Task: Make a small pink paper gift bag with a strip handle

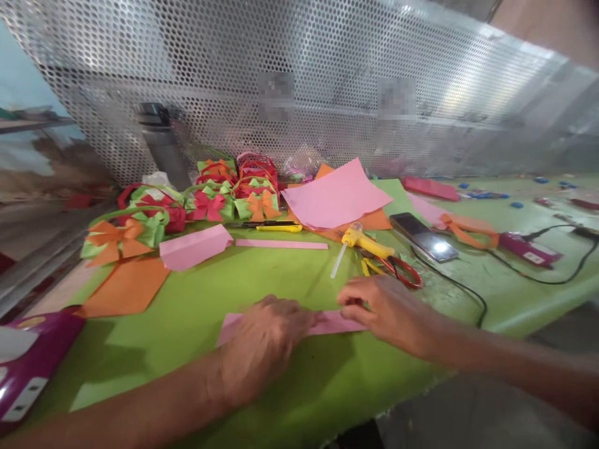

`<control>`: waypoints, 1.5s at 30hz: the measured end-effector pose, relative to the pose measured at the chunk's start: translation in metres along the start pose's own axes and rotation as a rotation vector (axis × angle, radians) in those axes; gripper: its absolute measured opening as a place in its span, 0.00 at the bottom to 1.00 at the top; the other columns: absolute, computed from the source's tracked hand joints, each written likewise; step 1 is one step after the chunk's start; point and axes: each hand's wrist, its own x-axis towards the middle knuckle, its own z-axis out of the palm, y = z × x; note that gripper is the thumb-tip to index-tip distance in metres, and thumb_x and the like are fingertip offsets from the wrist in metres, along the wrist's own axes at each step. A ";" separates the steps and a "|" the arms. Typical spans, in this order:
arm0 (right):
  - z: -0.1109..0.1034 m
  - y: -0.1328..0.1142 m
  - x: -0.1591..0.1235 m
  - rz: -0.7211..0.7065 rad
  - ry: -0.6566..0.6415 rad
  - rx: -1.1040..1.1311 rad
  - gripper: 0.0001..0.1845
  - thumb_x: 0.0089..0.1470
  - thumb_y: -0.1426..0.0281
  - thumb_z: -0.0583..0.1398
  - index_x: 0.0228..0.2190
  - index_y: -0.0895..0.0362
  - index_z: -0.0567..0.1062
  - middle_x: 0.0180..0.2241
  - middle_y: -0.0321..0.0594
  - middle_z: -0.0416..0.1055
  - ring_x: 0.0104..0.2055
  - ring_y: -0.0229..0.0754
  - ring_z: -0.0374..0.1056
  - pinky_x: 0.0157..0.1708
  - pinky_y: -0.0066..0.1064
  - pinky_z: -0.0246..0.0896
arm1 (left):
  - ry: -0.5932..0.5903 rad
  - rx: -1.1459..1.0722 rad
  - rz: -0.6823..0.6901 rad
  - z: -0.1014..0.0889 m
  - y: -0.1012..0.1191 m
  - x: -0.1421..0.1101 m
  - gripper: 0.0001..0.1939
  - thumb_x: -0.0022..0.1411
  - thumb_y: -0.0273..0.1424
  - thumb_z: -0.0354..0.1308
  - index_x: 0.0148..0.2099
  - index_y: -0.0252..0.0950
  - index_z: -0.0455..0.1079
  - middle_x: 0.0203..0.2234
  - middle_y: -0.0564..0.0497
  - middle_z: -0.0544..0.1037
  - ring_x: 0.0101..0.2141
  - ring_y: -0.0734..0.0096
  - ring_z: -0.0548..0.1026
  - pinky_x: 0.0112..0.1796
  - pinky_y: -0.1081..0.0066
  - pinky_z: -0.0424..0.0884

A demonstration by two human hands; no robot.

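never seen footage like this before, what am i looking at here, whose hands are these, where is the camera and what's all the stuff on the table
There is no machine here: one camera sits on a person's head and looks down at their own two bare hands. The left hand presses flat on a pink paper strip lying on a green table, and the right hand pinches the strip's other end.

Further back lie a second pink strip, a folded pink piece, a large pink sheet, an orange sheet, and a pile of paper bows in green, red and orange. To the right are a yellow glue gun, red-handled scissors and a phone. A perforated metal screen stands behind.
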 end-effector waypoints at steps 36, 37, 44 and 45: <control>0.029 -0.002 0.010 -0.019 0.022 -0.046 0.12 0.53 0.71 0.57 0.19 0.58 0.70 0.26 0.37 0.66 0.32 0.38 0.63 0.34 0.30 0.53 | -0.128 -0.272 -0.542 -0.030 -0.029 -0.028 0.14 0.59 0.35 0.50 0.25 0.35 0.69 0.22 0.54 0.68 0.22 0.76 0.64 0.25 0.74 0.57; 0.030 -0.002 0.010 -0.018 0.025 -0.048 0.13 0.53 0.71 0.57 0.19 0.58 0.70 0.26 0.37 0.66 0.32 0.38 0.63 0.34 0.30 0.54 | -0.118 -0.263 -0.533 -0.028 -0.029 -0.030 0.14 0.59 0.35 0.50 0.26 0.35 0.69 0.22 0.54 0.68 0.22 0.77 0.64 0.24 0.74 0.57; 0.034 0.002 0.012 -0.061 0.057 -0.075 0.13 0.52 0.72 0.57 0.17 0.58 0.69 0.24 0.36 0.66 0.30 0.38 0.63 0.33 0.31 0.54 | -0.093 -0.218 -0.535 -0.030 -0.024 -0.033 0.16 0.62 0.35 0.45 0.26 0.35 0.67 0.22 0.55 0.67 0.22 0.78 0.63 0.23 0.75 0.55; 0.034 0.003 0.012 -0.067 0.058 -0.080 0.13 0.52 0.72 0.57 0.17 0.58 0.68 0.24 0.36 0.66 0.30 0.38 0.63 0.33 0.31 0.54 | -0.090 -0.214 -0.538 -0.031 -0.023 -0.033 0.16 0.62 0.34 0.45 0.26 0.35 0.67 0.22 0.55 0.67 0.21 0.78 0.63 0.23 0.75 0.55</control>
